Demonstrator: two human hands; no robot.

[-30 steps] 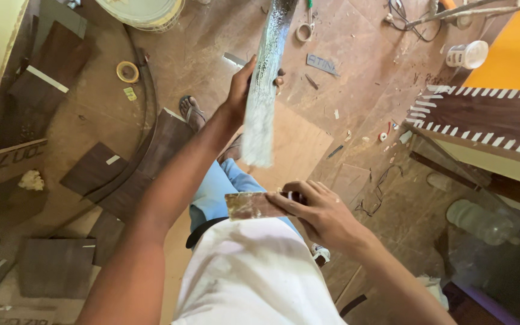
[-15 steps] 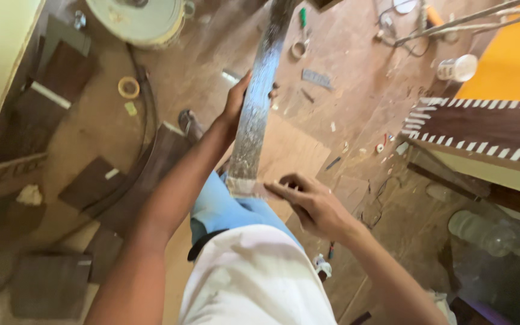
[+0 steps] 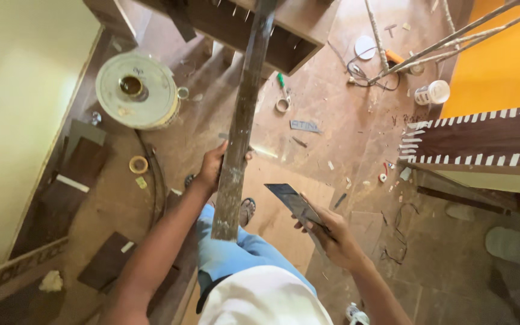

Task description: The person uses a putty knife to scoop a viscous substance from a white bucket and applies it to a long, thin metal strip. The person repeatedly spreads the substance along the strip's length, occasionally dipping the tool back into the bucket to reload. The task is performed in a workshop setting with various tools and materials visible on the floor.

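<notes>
Head view, looking down past a white shirt and blue trousers to a dusty brown floor. The left hand has its fingers wrapped closed around a long narrow strip of dark, smeared laminate, gripping it a little above its lower end; the strip runs from that end, at about 6 o'clock of the hand, up toward 12 o'clock, where its top meets a dark wooden cabinet frame. The right hand is closed on a flat dark scraper-like blade, thumb on top, with the blade pointing toward 10 o'clock and its tip just beside the strip, apart from it. Judgement: the strip's face looks streaked and patchy, so coating or scraping seems partly done; the blade is off the surface at this moment, and the strip is not fixed to anything visible. Surroundings: a large round cream roll with a brown core at 10 o'clock of the left hand; a small ring of tape at 9 o'clock; green-handled scissors at 1 o'clock; a white plastic jar at 2 o'clock; a striped dark board edge at 3 o'clock. Offcuts, wire and scraps lie around the feet, crowding the standing room.
</notes>
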